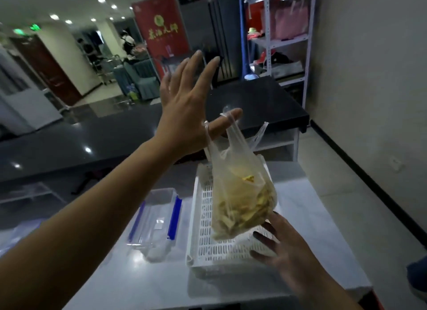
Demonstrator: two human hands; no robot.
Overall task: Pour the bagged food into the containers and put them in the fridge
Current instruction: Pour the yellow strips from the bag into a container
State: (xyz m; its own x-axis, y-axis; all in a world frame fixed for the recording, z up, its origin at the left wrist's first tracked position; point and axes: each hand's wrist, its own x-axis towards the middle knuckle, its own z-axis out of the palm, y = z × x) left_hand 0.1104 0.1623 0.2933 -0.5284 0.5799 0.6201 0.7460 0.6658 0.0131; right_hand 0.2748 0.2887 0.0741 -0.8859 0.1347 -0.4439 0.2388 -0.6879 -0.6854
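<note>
Right hand (285, 247) — fingers spread under bag (242, 201); left hand (184, 106) splayed, thumb hooking its handle.

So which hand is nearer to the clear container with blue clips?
Left, though only by its forearm. The left hand is raised high above the container, with the bag hanging from its thumb. The right hand is beyond the white basket, under the bag.

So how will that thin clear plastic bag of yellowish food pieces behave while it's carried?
The thin clear plastic bag looks floppy, sagging from the left hand thumb. Probably light, since one loop holds it. It may swing; the right hand is open near its base.
</note>
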